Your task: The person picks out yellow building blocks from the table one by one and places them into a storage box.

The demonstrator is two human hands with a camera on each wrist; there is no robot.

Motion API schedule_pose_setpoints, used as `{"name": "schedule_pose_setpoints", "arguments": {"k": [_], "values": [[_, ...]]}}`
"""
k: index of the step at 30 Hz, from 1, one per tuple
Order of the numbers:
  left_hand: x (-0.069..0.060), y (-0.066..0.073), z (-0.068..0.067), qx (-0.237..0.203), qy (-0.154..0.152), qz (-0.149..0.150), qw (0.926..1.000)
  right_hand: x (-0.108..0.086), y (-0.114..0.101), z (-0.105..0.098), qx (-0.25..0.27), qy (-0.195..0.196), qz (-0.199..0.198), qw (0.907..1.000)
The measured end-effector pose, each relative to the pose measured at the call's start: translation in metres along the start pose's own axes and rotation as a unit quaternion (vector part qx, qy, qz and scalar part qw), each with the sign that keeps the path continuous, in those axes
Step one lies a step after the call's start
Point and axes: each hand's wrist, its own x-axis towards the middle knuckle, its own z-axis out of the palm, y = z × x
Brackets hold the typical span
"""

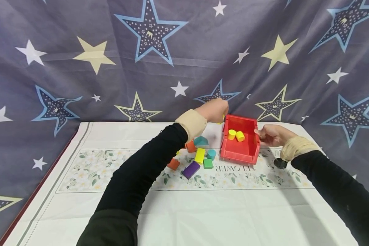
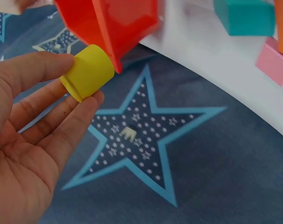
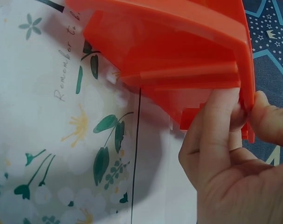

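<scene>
Between thumb and fingers, my left hand (image 1: 214, 110) pinches a yellow cylinder block (image 2: 88, 73) beside the left rim of a red bin (image 1: 238, 153). In the left wrist view the cylinder is close to the bin's edge; whether they touch I cannot tell. My right hand (image 1: 271, 135) grips the bin's right rim, thumb on one side and fingers on the other (image 3: 218, 126). The bin is tilted, its open side facing me. Inside it lie two yellow cylinders, one on the left (image 1: 232, 134) and one on the right (image 1: 240, 136).
Left of the bin several blocks lie on the white table cover (image 1: 233, 212): a purple block (image 1: 191, 170), a yellow block (image 1: 200, 155), a green block (image 1: 207, 163), a teal cylinder (image 1: 211, 154), a teal block (image 1: 201, 140) and orange ones (image 1: 173, 164). A star-patterned curtain (image 1: 172, 82) hangs behind.
</scene>
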Motion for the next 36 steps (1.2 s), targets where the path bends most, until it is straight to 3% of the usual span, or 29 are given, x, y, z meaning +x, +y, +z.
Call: {"name": "schedule_pose_setpoints", "arguments": {"k": [17,26,36], "values": [[0.017,0.040,0.005,0.005,-0.007,0.021,0.9997,-0.001,-0.002,0.000,0.009,0.001,0.004,0.9999],[0.029,0.051,0.020,0.010,-0.014,0.041,0.9990,-0.001,0.000,0.001,0.005,-0.003,0.001,1.0000],[0.034,0.058,0.035,0.012,-0.033,0.031,0.9989,-0.001,0.002,0.000,0.008,-0.012,-0.011,0.9998]]}}
